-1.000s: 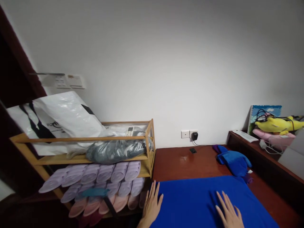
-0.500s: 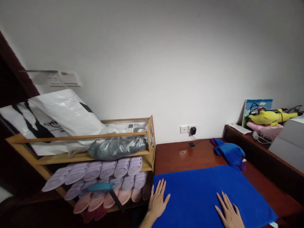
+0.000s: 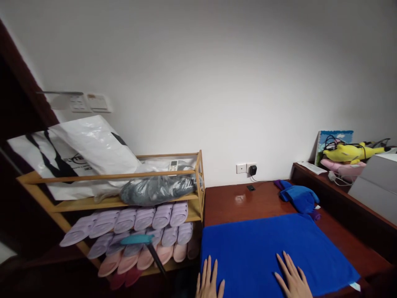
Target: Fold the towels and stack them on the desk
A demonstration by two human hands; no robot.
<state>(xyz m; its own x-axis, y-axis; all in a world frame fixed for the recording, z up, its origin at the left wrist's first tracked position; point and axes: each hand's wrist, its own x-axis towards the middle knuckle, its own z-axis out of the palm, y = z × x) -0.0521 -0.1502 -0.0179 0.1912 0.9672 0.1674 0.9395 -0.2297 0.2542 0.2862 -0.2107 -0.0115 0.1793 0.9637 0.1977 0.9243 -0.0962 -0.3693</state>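
Note:
A blue cloth (image 3: 248, 248) lies spread out over the front of the reddish-brown tabletop (image 3: 225, 207). On its left part my left hand (image 3: 209, 281) rests palm down, fingers apart, holding nothing. Farther right, my right hand (image 3: 293, 277) also lies flat on the cloth with spread fingers and nothing in it. A small white tag (image 3: 355, 286) sticks out at the cloth's near right corner. Behind the cloth sits a crumpled bundle of blue and purple cloths (image 3: 299, 196).
To the left stands a wooden rack (image 3: 108, 178) with bags and rows of slippers (image 3: 124, 221). A teal-topped pole (image 3: 138, 239) is before it. A raised ledge (image 3: 335, 188) at right bears a yellow plush toy (image 3: 347, 153) and white boxes (image 3: 376, 182). A black plug (image 3: 252, 170) is in the wall.
My left hand has slid down towards the near edge of the cloth. My right hand has shifted slightly left in view. The camera view has moved a little.

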